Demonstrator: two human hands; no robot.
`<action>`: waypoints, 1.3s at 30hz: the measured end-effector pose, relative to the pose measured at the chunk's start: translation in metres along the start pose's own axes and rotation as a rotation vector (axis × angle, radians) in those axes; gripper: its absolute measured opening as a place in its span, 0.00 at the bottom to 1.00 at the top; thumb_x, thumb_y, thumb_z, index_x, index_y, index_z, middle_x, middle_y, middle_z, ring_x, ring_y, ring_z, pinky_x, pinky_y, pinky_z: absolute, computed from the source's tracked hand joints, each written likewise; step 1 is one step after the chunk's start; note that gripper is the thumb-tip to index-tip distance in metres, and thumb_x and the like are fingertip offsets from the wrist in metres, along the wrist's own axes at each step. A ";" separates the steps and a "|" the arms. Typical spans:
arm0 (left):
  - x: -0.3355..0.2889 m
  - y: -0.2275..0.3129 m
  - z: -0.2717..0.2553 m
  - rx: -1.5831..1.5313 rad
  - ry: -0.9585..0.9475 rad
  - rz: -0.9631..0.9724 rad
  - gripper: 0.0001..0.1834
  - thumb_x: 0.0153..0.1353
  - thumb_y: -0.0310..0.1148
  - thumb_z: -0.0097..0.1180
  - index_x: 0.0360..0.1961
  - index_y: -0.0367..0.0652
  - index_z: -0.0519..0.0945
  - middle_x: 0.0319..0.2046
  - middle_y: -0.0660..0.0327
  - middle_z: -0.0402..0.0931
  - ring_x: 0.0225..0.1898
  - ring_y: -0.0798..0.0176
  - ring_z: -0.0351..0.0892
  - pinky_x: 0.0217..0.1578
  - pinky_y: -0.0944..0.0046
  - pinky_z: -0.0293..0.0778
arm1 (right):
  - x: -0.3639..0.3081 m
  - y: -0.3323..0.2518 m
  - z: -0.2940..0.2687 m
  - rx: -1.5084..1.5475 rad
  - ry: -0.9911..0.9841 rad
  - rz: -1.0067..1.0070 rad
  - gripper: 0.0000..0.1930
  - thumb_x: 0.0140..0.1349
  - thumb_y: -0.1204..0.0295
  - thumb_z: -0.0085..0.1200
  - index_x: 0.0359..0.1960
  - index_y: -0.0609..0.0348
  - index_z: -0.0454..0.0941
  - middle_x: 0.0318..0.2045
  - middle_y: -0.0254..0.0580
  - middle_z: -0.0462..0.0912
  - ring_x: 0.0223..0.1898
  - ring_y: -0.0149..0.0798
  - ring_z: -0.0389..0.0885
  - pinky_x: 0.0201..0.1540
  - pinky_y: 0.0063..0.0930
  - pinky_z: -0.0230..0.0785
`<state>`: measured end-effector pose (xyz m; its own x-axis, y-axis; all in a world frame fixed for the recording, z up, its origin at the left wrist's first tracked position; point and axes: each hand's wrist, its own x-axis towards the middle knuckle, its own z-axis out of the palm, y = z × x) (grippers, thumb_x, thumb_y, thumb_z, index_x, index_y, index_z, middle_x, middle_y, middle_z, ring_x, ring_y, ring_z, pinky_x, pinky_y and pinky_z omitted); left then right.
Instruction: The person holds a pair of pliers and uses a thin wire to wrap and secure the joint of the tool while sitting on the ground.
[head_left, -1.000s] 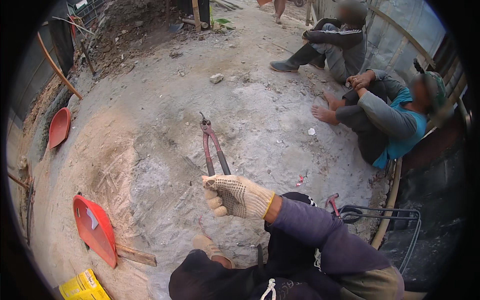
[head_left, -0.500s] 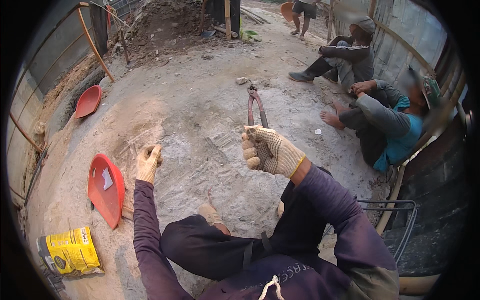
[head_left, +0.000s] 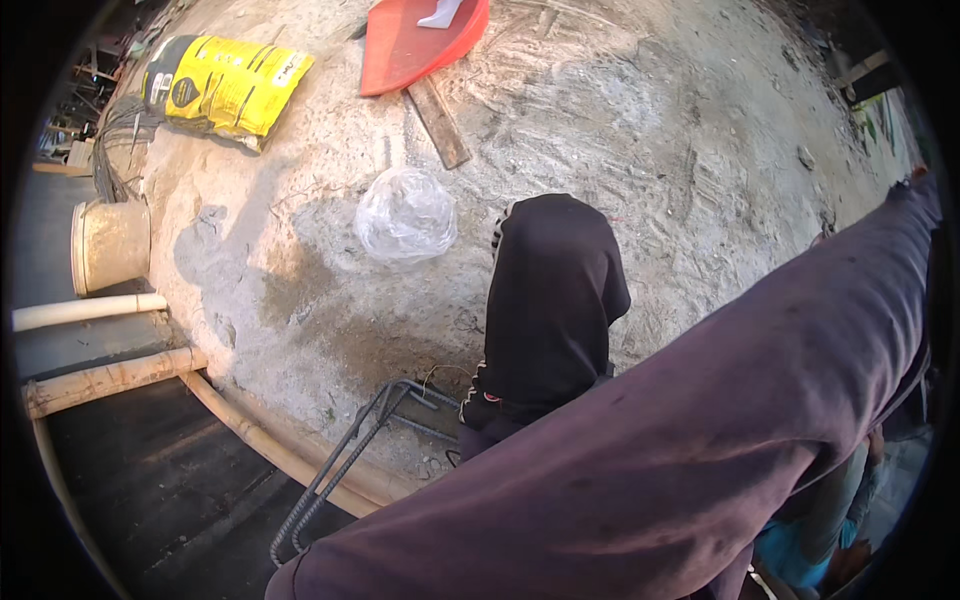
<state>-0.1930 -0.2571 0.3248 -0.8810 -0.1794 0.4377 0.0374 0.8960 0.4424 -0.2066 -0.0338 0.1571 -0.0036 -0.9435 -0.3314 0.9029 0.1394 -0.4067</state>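
Observation:
Neither of my gloved hands shows in the head view. A purple sleeve (head_left: 640,440) of mine stretches from the lower left up to the right rim, and the hand at its end cannot be made out. My dark-trousered knee (head_left: 555,280) rises in the middle, above the sleeve. A crumpled clear plastic bag (head_left: 406,215) lies on the dusty ground to the left of the knee. Beside the knee and partly behind the sleeve is a bent ribbed steel bar frame (head_left: 345,465). The pincers are out of sight.
A red scoop-shaped pan (head_left: 415,50) and a flat wooden strip (head_left: 437,122) lie at the top. Left of them is a yellow and black sack (head_left: 235,85). A dirty bucket (head_left: 110,245) and bamboo poles (head_left: 115,380) line the left. Part of a person in teal (head_left: 795,550) shows lower right.
My view has swung sharply to the left and down. Both gloved hands and the red-handled pincers held by the right one have left the picture. The plastic bag and bucket have appeared.

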 end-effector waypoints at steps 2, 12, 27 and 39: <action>-0.003 -0.018 0.012 -0.025 -0.079 -0.097 0.41 0.62 0.62 0.59 0.57 0.31 0.77 0.46 0.44 0.83 0.45 0.51 0.86 0.51 0.56 0.81 | 0.007 0.012 -0.004 0.010 0.000 0.014 0.10 0.72 0.65 0.54 0.47 0.57 0.74 0.28 0.29 0.68 0.27 0.29 0.67 0.26 0.25 0.62; -0.161 -0.162 0.091 -0.827 -0.002 -0.987 0.28 0.69 0.48 0.60 0.59 0.37 0.74 0.44 0.53 0.82 0.40 0.59 0.85 0.40 0.60 0.83 | 0.010 0.039 -0.009 -0.220 0.291 0.211 0.11 0.67 0.64 0.62 0.43 0.56 0.77 0.25 0.30 0.73 0.23 0.28 0.71 0.22 0.26 0.64; -0.110 -0.103 0.140 -1.393 -0.158 -0.880 0.17 0.72 0.38 0.57 0.49 0.32 0.80 0.42 0.50 0.84 0.41 0.54 0.86 0.43 0.52 0.86 | -0.006 0.041 -0.027 -0.574 0.492 0.066 0.16 0.66 0.57 0.65 0.37 0.57 0.78 0.22 0.29 0.74 0.21 0.25 0.72 0.22 0.24 0.66; -0.127 -0.068 0.087 -1.568 0.033 -0.651 0.17 0.71 0.35 0.57 0.53 0.32 0.79 0.47 0.46 0.83 0.46 0.51 0.86 0.48 0.52 0.86 | -0.032 -0.011 -0.008 -0.950 0.387 0.044 0.22 0.69 0.49 0.59 0.44 0.59 0.78 0.27 0.29 0.76 0.29 0.25 0.73 0.32 0.25 0.68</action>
<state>-0.1241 -0.2597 0.1713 -0.9288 -0.3543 -0.1089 0.1142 -0.5531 0.8253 -0.2197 -0.0029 0.1648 -0.2693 -0.7935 -0.5458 0.1928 0.5108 -0.8378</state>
